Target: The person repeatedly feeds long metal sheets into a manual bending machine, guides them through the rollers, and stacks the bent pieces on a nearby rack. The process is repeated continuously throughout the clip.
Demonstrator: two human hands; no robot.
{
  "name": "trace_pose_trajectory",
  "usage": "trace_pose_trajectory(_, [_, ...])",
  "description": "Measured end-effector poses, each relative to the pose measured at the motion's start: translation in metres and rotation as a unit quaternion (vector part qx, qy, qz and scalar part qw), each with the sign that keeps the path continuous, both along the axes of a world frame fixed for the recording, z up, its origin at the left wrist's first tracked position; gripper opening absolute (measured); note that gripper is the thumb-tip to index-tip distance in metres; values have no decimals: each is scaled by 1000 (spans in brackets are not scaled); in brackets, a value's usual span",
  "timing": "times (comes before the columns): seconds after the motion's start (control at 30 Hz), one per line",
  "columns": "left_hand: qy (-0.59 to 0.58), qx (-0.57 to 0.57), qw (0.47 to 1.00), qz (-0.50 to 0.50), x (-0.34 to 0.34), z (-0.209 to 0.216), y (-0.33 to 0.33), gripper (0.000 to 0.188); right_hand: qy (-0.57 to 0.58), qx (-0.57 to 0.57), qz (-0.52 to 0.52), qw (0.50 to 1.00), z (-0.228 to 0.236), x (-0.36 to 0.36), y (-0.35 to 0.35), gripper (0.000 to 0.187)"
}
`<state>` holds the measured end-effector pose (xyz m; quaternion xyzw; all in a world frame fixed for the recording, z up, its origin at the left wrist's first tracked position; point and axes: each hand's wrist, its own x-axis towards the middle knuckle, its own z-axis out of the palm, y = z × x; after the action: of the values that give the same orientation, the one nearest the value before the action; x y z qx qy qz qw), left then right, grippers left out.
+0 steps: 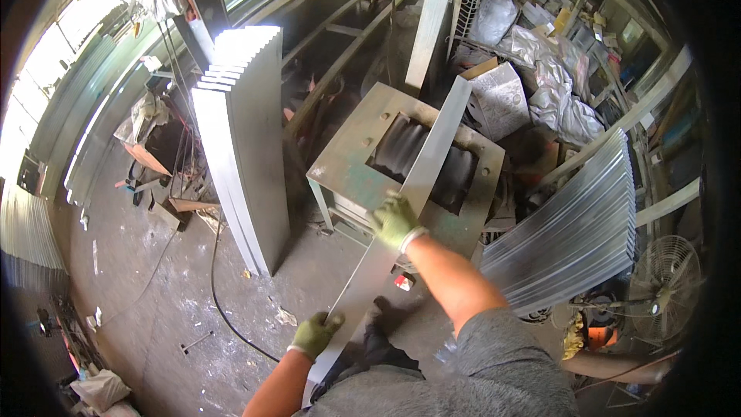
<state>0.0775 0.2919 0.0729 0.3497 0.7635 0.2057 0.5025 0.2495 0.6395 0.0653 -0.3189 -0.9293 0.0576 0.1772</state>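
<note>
A long flat silver metal bar (pixel 370 272) slants from beside my legs up across a low metal machine (pixel 349 147). It passes over the dark ribbed rollers (pixel 399 147) in the machine's top opening. Both of my hands wear pale green work gloves. My left hand (pixel 315 333) grips the bar's left edge at its near part, with fingers closed over it. Farther along, at the machine's front edge, my right hand (pixel 395 222) is closed on the same bar. The undersides of both grips are hidden.
A tall stack of silver metal profiles (pixel 245 139) stands left of the machine. More long profiles (pixel 567 232) lean at the right, beside a fan (pixel 664 289). A black hose (pixel 218 293) curves over the floor. Plastic sheeting (pixel 552 69) and a box (pixel 498 100) lie behind.
</note>
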Motion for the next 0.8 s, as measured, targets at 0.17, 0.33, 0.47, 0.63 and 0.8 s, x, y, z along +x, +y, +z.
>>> trace_pose_trajectory(0.17, [73,-3,996,-55,25,18,49,65,-112,10,-5,994,20,21,44,49])
trace_pose_trajectory(0.33, [46,-9,998,-33,12,-11,0,63,-72,27,12,997,4,7,-6,47])
trace_pose_trajectory(0.47, [14,-25,999,-18,-9,-35,-58,73,-33,21,17,999,-8,-9,-59,41])
trace_pose_trajectory(0.63, [7,16,1000,12,-19,-46,-120,63,-32,43,23,998,-20,-22,-121,43])
trace_pose_trajectory(0.8, [-17,9,1000,23,-29,-53,-166,58,-77,23,20,997,-27,-32,-167,44])
